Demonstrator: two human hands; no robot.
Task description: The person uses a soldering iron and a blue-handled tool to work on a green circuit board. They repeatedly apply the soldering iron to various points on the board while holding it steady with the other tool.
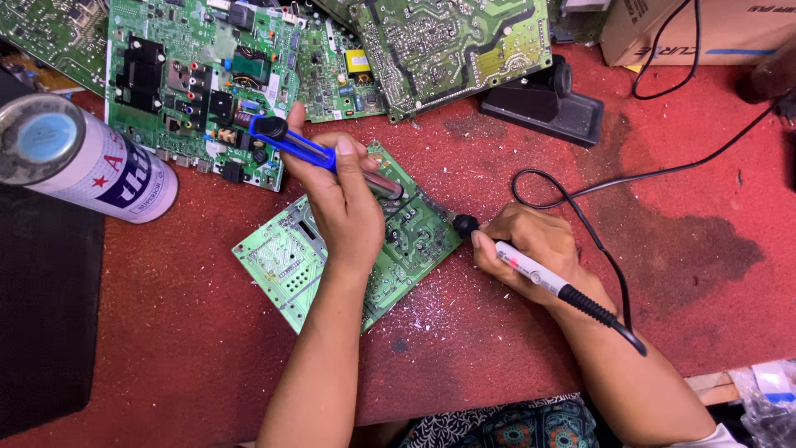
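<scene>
A silver spray can (79,162) is lying at 9 o'clock on the red surface (207,365). The left hand (340,203) is gripping a blue solder sucker (319,156) over the small green board (332,257) in the middle. The right hand (531,249) is pinching a white soldering iron (531,272), its tip touching the board at 3 o'clock. Both tools should probably be meeting at one joint, held steady.

From my remote seat I have only the one head-worn view, which looks steeply down from close above the red worktop (207,332), facing away from the wearer's body at the bottom edge toward the piled circuit boards (448,50) along the top.
</scene>
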